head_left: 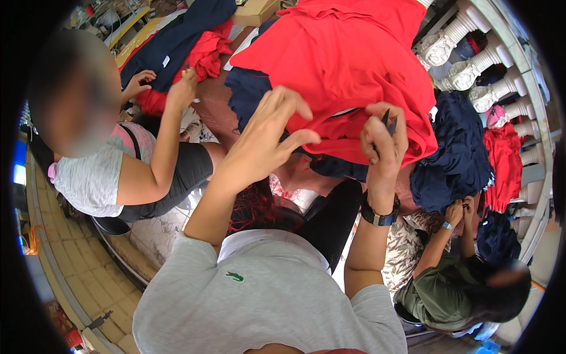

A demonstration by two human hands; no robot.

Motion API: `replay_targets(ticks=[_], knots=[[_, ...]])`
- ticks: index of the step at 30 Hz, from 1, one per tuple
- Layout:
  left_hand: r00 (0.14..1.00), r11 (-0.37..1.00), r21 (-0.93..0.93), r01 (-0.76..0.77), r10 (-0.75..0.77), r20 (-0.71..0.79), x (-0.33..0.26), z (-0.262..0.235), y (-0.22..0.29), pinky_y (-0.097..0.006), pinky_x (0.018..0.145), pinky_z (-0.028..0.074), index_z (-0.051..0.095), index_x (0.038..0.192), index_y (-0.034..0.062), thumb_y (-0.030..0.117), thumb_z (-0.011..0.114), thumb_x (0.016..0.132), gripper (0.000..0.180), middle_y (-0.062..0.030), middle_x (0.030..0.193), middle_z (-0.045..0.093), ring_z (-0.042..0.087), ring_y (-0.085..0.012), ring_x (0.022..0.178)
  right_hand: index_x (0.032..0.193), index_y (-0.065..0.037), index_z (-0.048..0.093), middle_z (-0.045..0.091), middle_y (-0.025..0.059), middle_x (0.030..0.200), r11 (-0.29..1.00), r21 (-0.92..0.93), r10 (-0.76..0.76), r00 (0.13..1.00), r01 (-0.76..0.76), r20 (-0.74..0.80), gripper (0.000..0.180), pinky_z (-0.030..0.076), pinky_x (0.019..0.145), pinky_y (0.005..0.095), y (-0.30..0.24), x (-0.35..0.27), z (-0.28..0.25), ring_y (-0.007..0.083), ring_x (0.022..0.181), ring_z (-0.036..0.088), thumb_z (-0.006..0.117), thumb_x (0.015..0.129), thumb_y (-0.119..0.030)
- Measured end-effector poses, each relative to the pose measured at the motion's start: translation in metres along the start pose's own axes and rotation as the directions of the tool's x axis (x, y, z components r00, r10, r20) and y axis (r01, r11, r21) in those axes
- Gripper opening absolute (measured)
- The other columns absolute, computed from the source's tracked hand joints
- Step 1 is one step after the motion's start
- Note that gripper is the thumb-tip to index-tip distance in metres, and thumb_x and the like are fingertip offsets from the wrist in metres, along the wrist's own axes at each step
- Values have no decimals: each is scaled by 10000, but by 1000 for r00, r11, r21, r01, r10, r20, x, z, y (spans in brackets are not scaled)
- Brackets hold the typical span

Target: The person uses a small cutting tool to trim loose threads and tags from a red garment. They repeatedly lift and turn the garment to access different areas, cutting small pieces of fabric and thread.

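A large red garment [348, 59] lies heaped on the table in front of me, its near edge hanging in loose folds. My left hand [274, 130] is raised at its near left side, thumb and fingers curved apart with nothing between them. At the near edge, my right hand [386, 138] is closed around small dark thread snips [386, 117], mostly hidden in the palm, with the pointed end up. A dark opening edged with a pale strip shows in the red cloth between my hands. Navy cloth [247, 97] sticks out from under the red garment.
At the left, a co-worker's hands [183, 88] are over navy and red garments. Another co-worker's hands [460, 209] are at a navy pile [451, 153] on the right. White balusters [460, 29] line the right side, with red cloth [503, 168] beside them. A cardboard box [256, 12] stands at the back.
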State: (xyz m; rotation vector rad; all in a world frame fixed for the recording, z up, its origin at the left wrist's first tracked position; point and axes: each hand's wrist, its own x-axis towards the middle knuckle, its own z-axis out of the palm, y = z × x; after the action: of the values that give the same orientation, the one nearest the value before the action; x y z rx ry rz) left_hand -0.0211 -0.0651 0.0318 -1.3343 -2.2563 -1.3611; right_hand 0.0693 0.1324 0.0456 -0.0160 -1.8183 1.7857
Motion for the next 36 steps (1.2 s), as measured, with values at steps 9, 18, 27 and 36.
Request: replay_targets(ticks=[9,18,27,36], knots=[[962,967,-252,41,-106,-250,29,67,-11,-358,887,499,461,1257,12,45,822,771,607,-141,1140,541,582,-242,966,1197,13,635,656,25,855,996,-91,20,1000,-18,21,254,459,712,216,26,15,5,90,848,664,599,946,22],[936,980,-171,-104,39,-349,35,65,-9,-328,810,499,534,1261,29,46,756,855,463,-117,1047,536,572,-215,862,1085,33,670,657,17,887,991,-129,36,998,-43,-60,145,473,772,227,24,17,2,74,832,587,649,960,-37],[967,962,-266,-64,-6,-256,45,55,1,-324,776,503,703,1041,26,63,707,905,141,-88,1008,582,599,-200,877,1120,31,682,702,25,950,989,-140,36,999,-41,-39,173,473,765,220,26,14,-1,56,861,596,662,958,-24],[968,761,-617,203,-61,243,9,19,14,-319,731,499,610,853,-2,-12,648,889,54,-62,834,629,620,-177,782,1288,7,619,743,54,1055,985,-170,15,998,-5,61,343,435,736,171,12,9,-20,31,914,596,656,948,25]])
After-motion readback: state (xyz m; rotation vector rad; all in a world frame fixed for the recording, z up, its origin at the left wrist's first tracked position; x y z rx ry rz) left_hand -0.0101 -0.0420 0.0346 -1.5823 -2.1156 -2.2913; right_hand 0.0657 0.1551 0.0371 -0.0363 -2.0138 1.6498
